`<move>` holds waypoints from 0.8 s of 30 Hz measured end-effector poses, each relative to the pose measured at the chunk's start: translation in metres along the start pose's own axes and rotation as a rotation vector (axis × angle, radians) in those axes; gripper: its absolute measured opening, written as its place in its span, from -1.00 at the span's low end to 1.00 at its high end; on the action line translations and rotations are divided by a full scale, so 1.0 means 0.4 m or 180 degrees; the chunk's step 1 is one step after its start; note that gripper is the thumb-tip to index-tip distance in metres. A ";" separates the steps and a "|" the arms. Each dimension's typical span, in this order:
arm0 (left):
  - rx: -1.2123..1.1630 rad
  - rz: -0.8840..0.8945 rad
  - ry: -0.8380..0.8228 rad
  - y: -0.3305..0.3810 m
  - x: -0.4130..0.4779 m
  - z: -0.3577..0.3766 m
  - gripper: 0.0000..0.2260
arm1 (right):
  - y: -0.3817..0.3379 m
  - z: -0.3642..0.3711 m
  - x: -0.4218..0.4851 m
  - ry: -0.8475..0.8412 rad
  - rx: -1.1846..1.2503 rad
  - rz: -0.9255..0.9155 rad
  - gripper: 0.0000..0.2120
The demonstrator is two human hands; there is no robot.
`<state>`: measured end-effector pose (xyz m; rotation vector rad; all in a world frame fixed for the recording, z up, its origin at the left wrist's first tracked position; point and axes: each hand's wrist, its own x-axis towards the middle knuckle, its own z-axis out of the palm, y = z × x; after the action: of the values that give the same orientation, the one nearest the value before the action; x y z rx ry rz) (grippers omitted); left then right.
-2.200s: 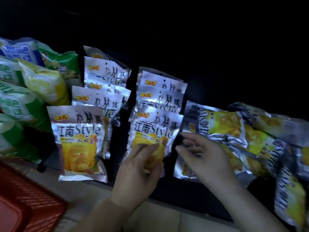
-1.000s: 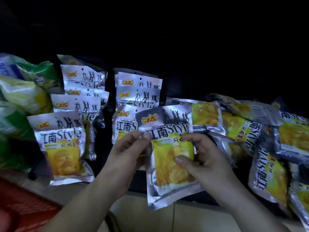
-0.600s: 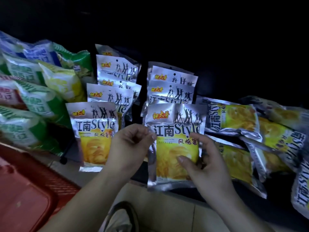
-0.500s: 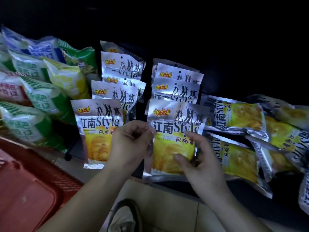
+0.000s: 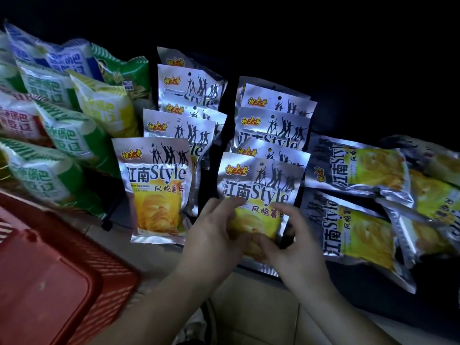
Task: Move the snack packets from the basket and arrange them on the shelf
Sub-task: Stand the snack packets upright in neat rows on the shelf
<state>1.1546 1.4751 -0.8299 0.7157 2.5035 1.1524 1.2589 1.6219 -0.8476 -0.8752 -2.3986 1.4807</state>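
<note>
The held snack packet (image 5: 258,192) is a foil pouch. Its upper half is silver, with a small red-and-yellow logo, black dancing silhouettes and the word "Style". Its lower half is yellow and pictures potato crisps. It stands upright at the front lip of the shelf (image 5: 258,266), long axis vertical, top edge up and leaning slightly back toward the shelf's dark interior, printed face toward the camera.

The left hand (image 5: 214,235) grips its lower left part, fingers curled onto the front. The right hand (image 5: 293,242) pinches its lower right part, with the thumb on the yellow panel and the fingers bent round the side edge.

Directly behind the packet, matching packets (image 5: 273,125) overlap in a row. Just left of it stands a second row of the same packets (image 5: 156,185), also upright. Right of it, more of them lie sideways (image 5: 356,168), tops pointing left. Farther left are green, blue and yellow bags (image 5: 69,130). A red basket (image 5: 49,282) sits below and left.
</note>
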 end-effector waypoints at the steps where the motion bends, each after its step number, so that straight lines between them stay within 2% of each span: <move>1: 0.0059 0.0029 0.0007 0.003 -0.001 -0.002 -0.48 | 0.001 -0.009 0.001 0.0007 -0.0011 -0.0019 -0.46; 5: 0.0125 0.0147 0.0203 0.015 0.001 0.000 -0.54 | -0.001 -0.047 0.011 0.0163 0.0082 -0.0135 -0.51; 8: -0.0178 0.0361 0.0310 0.049 -0.001 0.020 -0.69 | -0.009 -0.084 0.027 0.0315 0.0200 -0.0093 -0.62; 11: -0.0632 0.0334 0.0069 0.097 -0.008 0.062 -0.78 | -0.024 -0.144 0.049 0.0307 0.0237 0.0139 -0.80; 16: -0.0866 0.0222 -0.0774 0.191 -0.014 0.172 -0.70 | -0.022 -0.308 0.059 -0.0077 0.0083 0.0614 -0.94; 21: -0.1183 -0.0300 -0.1113 0.334 0.050 0.266 -0.73 | 0.003 -0.448 0.024 0.0513 0.0428 0.0621 -0.94; 22: -0.1190 -0.0353 -0.1123 0.352 0.075 0.278 -0.70 | 0.010 -0.466 0.019 0.0609 0.0484 0.0613 -0.94; 24: -0.0714 -0.0189 -0.1152 0.371 0.129 0.300 -0.55 | 0.026 -0.503 0.008 0.0717 0.0447 0.0601 -0.92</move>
<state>1.2128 1.6607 -0.7950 0.7107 2.0475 1.1430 1.3505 1.7785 -0.7599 -1.1916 -2.0737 1.5019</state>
